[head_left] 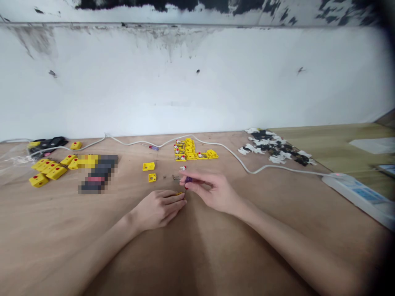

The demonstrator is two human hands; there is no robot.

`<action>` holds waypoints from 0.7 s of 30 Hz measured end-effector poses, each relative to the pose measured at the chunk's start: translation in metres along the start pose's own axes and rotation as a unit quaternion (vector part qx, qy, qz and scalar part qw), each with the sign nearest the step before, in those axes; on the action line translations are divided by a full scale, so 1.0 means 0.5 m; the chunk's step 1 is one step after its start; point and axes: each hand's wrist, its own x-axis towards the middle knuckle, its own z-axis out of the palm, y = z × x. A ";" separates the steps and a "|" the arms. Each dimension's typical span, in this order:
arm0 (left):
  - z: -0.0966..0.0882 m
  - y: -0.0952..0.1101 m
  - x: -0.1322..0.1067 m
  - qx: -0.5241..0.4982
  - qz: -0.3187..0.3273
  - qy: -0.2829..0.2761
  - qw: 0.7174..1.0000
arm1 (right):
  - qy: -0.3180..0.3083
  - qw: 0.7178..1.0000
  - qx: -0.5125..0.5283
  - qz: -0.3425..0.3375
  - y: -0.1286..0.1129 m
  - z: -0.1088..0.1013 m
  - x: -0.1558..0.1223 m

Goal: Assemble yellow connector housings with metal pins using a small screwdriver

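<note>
My right hand (216, 190) is closed on a small screwdriver (188, 180) with a purple and red handle, its shaft pointing down at the fingertips of my other hand. My left hand (160, 209) rests on the wooden table, its fingers closed on a small yellow plastic part (179, 193), mostly hidden under them. Just beyond the hands lie a small white and red piece (183, 168) and tiny metal bits (175, 178). To their left are a yellow housing (148, 166) and a smaller yellow piece (152, 177).
Opened yellow housings (189, 155) sit at the back middle, near a second screwdriver (153, 148). Finished-looking yellow boxes (56, 172) and a blurred dark object (103, 172) lie left. Black and white parts (274, 146), a white cable (230, 147) and a power strip (359, 195) are right.
</note>
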 end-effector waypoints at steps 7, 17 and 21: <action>-0.001 0.001 0.001 0.003 -0.001 -0.005 1.000 | -0.017 0.999 0.027 0.033 0.005 -0.002 0.001; 0.003 0.000 0.000 0.004 -0.004 0.000 1.000 | -0.036 0.999 0.000 0.017 -0.003 -0.005 0.004; 0.001 -0.001 0.001 0.004 -0.002 -0.004 1.000 | -0.055 0.998 0.018 0.027 -0.008 -0.005 0.002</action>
